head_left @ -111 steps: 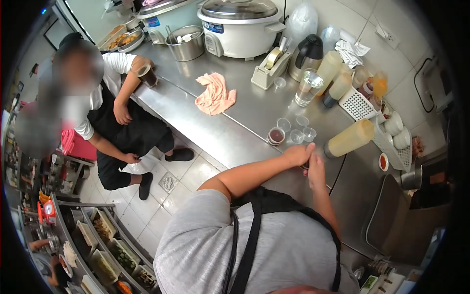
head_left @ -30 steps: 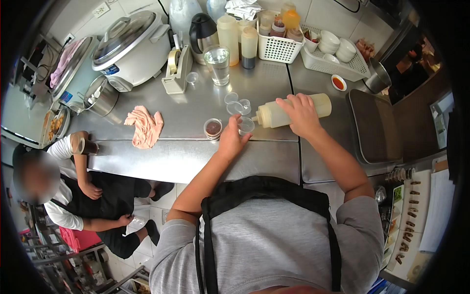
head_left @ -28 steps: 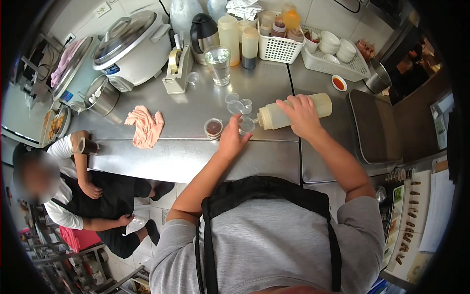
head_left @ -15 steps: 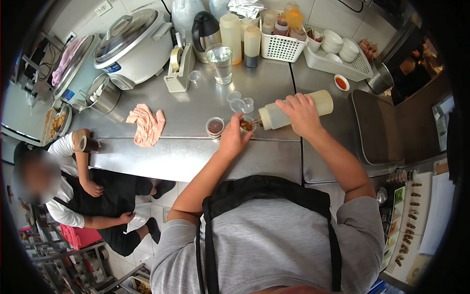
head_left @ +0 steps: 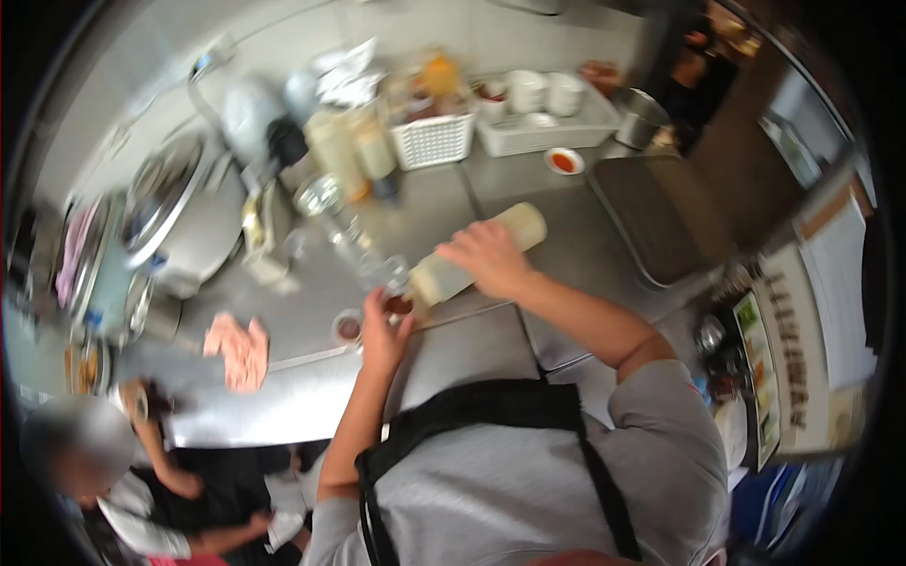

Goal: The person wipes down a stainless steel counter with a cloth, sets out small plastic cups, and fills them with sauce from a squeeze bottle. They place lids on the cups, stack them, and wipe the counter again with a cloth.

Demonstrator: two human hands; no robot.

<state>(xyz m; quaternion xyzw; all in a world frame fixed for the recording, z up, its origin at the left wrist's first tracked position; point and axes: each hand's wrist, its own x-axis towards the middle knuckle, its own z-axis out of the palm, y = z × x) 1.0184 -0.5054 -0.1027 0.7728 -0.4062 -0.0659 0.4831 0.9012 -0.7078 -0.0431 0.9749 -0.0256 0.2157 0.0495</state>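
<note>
My right hand (head_left: 491,259) is wrapped round a pale squeeze bottle (head_left: 526,226). It lies tilted nearly flat, its nozzle end pointing down and left at a small clear sauce cup (head_left: 400,307). Dark brown contents show in that cup, and the fingers of my left hand (head_left: 383,338) are closed about its side. Close to the left of this hand stands a second sauce cup (head_left: 348,327) with dark filling. Clear plastic lids (head_left: 394,270) lie just behind the cups, blurred. Motion blur hides the nozzle tip and any flow.
Farther back are a glass of water (head_left: 321,196), a tape dispenser (head_left: 268,241) and a white basket (head_left: 432,140) of bottles. A red sauce dish (head_left: 564,161) and a brown tray (head_left: 651,217) lie right. A pink cloth (head_left: 238,351) lies left, near a seated person (head_left: 160,500).
My view has swung and tilted, so the counter appears shifted left and lower, with more blur. Both hands keep their hold, the bottle still angled at the cup.
</note>
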